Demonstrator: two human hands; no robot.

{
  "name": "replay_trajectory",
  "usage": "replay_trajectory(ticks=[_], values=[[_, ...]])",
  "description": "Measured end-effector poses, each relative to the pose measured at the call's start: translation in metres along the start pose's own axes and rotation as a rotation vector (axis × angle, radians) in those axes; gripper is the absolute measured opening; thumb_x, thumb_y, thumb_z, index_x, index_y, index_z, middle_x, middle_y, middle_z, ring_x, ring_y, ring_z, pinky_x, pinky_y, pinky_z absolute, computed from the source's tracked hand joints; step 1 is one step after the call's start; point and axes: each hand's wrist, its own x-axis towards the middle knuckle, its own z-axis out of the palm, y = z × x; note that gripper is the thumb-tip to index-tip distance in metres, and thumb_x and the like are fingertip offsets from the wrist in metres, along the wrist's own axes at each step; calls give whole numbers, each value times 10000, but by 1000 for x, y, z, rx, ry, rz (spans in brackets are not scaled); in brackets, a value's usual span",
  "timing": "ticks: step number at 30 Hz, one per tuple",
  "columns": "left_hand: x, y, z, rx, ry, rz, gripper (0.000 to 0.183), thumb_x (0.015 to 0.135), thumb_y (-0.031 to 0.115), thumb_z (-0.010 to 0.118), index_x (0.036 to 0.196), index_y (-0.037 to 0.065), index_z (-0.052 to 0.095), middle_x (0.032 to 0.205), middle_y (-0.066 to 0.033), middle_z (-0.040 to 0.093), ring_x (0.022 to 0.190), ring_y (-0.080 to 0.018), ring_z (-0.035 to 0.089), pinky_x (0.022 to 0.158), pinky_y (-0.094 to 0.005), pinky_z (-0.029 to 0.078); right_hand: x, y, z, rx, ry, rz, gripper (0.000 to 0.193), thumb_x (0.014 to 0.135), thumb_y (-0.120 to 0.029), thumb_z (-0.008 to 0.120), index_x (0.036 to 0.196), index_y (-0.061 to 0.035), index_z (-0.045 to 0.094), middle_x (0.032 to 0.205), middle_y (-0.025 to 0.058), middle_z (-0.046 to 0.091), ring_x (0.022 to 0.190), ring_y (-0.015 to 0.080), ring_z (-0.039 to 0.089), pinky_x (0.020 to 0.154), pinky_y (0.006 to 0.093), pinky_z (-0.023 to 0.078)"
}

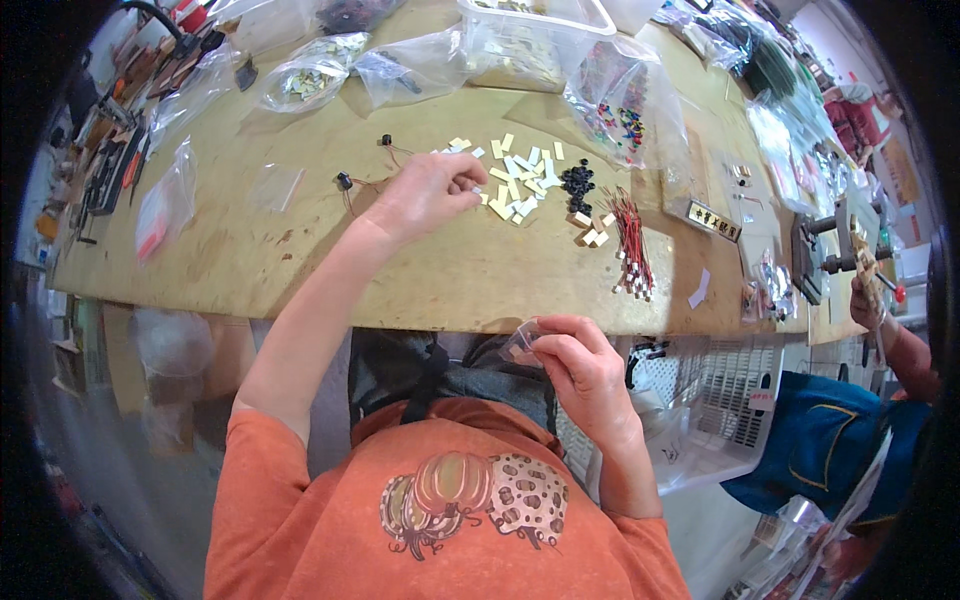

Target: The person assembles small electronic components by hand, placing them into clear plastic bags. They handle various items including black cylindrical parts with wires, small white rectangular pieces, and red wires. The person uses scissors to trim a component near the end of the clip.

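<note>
My left hand (428,192) reaches over the table to the left edge of a loose spread of small pale yellow and white rectangular pieces (522,185). Its fingers are curled together, and whatever they pinch is hidden. Close to my body, at the table's front edge, my right hand (585,372) grips a small clear plastic bag (519,345) with something small and pale in it. Right of the pale pieces lie a heap of small black parts (577,187), several tan blocks (594,232) and a bundle of red wires (631,238) with white ends.
Two small black parts with thin wires, one of them (345,181), lie left of my left hand. Filled clear bags (312,75) and a plastic tub (540,30) line the back. A dark nameplate (714,220) and a metal clamp (835,245) stand right, near another person's hand (870,305).
</note>
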Motion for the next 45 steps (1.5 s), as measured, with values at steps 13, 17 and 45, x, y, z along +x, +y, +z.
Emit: replay_trajectory(ticks=[13, 17, 45], values=[[-11, 9, 9, 199, 28, 50, 93, 830, 40, 679, 879, 15, 604, 831, -98, 648, 747, -172, 630, 688, -294, 496, 13, -18, -4, -56, -11, -51, 150, 819, 33, 697, 957, -7, 651, 1070, 153, 642, 924, 320, 664, 756, 368, 559], [-23, 15, -1, -460, 18, -34, 123, 855, 37, 737, 937, 33, 645, 850, 40, 624, 794, -22, 570, 691, -200, 483, 27, -26, -4, -97, 16, -117, 153, 815, 37, 697, 953, -1, 647, 1066, 158, 642, 917, 323, 665, 750, 366, 558], [-102, 72, -11, -130, 173, 369, 131, 884, 23, 663, 1003, 29, 716, 861, -96, 705, 733, -201, 673, 647, -275, 527, 49, -39, 18, -83, 33, -226, 112, 842, 21, 676, 944, 8, 632, 1089, 164, 623, 923, 319, 662, 750, 368, 559]])
